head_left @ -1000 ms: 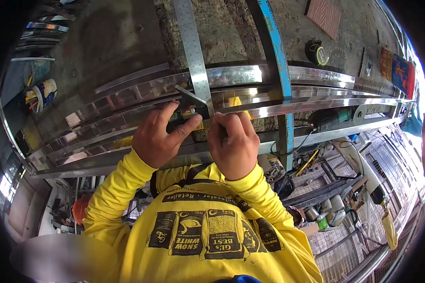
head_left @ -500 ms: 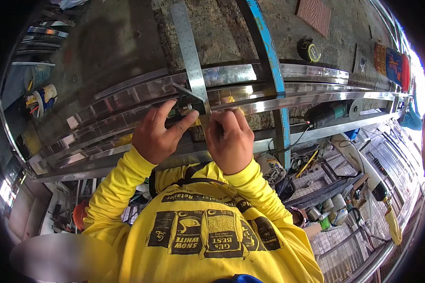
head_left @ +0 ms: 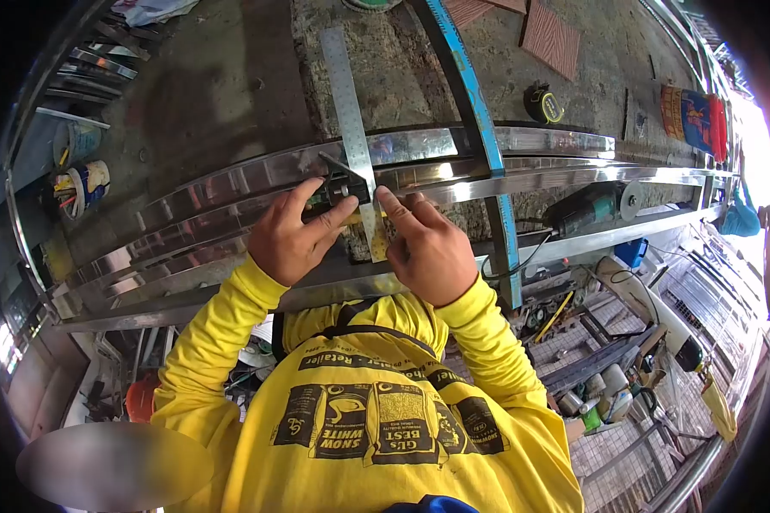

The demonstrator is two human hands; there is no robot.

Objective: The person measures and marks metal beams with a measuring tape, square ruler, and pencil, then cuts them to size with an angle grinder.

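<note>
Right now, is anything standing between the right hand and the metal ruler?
Nothing visible: the right hand has its index fingertip at the edge of the metal ruler. The left hand is on the ruler's other side, at the black head, and the blue bar lies farther right, outside that path.

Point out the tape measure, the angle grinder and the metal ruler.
Tape measure [head_left: 543, 104]: head view, on its case.
Angle grinder [head_left: 580, 208]: head view, on its body.
Metal ruler [head_left: 345, 94]: head view, on its blade.
</note>
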